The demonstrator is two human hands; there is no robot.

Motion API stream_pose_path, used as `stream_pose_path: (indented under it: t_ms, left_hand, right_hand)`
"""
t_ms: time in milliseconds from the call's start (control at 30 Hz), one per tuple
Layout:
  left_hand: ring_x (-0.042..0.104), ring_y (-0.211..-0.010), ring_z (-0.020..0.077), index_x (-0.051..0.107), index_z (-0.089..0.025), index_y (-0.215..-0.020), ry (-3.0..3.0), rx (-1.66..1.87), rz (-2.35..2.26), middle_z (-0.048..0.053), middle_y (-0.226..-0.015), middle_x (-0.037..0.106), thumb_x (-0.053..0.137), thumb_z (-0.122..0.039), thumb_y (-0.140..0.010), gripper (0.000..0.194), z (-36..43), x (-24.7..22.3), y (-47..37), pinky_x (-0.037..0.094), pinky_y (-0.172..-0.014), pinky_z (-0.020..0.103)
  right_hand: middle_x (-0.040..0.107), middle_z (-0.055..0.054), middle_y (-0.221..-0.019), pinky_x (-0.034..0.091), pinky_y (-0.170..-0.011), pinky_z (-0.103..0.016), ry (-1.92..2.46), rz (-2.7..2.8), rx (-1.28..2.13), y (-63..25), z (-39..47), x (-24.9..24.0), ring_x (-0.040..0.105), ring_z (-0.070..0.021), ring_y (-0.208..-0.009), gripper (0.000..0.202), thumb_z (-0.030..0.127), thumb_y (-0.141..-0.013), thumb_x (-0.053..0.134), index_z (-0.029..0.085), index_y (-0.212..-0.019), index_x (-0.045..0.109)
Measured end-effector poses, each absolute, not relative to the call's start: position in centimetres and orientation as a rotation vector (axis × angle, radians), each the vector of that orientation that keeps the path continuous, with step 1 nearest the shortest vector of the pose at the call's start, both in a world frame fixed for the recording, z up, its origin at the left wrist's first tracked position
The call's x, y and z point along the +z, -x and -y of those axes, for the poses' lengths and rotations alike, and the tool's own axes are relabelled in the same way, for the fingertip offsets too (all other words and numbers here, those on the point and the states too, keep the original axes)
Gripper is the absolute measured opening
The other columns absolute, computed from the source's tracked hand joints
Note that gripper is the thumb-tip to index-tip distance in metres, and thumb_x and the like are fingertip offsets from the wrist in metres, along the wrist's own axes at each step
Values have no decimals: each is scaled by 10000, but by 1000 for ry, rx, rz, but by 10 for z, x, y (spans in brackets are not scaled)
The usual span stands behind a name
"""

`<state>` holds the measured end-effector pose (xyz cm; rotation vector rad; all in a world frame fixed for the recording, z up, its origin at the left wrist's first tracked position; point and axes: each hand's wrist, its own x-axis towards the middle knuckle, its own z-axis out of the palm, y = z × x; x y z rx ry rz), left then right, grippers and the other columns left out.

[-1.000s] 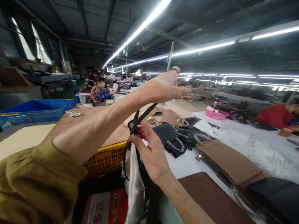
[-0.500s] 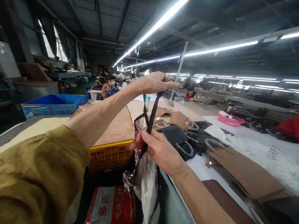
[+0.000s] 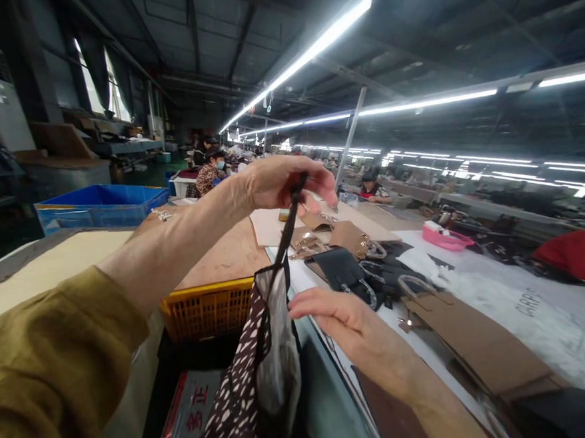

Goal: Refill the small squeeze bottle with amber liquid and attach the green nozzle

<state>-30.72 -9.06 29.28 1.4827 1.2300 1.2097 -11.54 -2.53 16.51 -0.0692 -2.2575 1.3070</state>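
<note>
Left hand pinches black strap | right hand open beside brown white-spotted bag, hanging

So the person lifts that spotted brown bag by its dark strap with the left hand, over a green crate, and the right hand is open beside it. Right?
Not quite: the crate is yellow, not green, as the head view shows. The rest holds: the left hand grips the dark strap of the spotted brown bag, and the right hand is open beside it.
</note>
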Motion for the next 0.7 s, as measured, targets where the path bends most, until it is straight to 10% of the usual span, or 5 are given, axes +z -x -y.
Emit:
stream_pose_path:
  t_ms: [167, 433, 700]
  left_hand:
    - [330, -243, 60, 595, -127, -637, -1585, 610, -1119, 11, -463, 567, 611, -314, -726, 208, 102, 296, 249, 158, -240, 177]
    - [327, -355, 38, 619, -163, -671, -1641, 276, -1362, -37, -475, 499, 592, -316, -738, 168, 144, 298, 283, 209, -321, 149]
    - [438, -395, 36, 538, -108, -516, -1671, 1085, -1151, -79, -347, 366, 447, -441, -720, 401, 170, 255, 317, 424, -516, 218]
  right_hand:
    - [608, -8, -1014, 358, -918, -351, 73, 2076, 1218, 124, 32, 203, 523, -177, -978, 109, 276, -765, 604, 249, -869, 624]
    - [433, 76, -431, 432, -600, -250, -62, 1989, 2261, 83, -2, 146, 425, -52, -404, 286, 405, -698, 673, 140, -637, 586]
    - [181, 135, -442, 138, -293, -85, -369, 1430, 2173, -1, 2, 203, 24, 19, -299, 153, 294, -835, 545, 176, -745, 580]
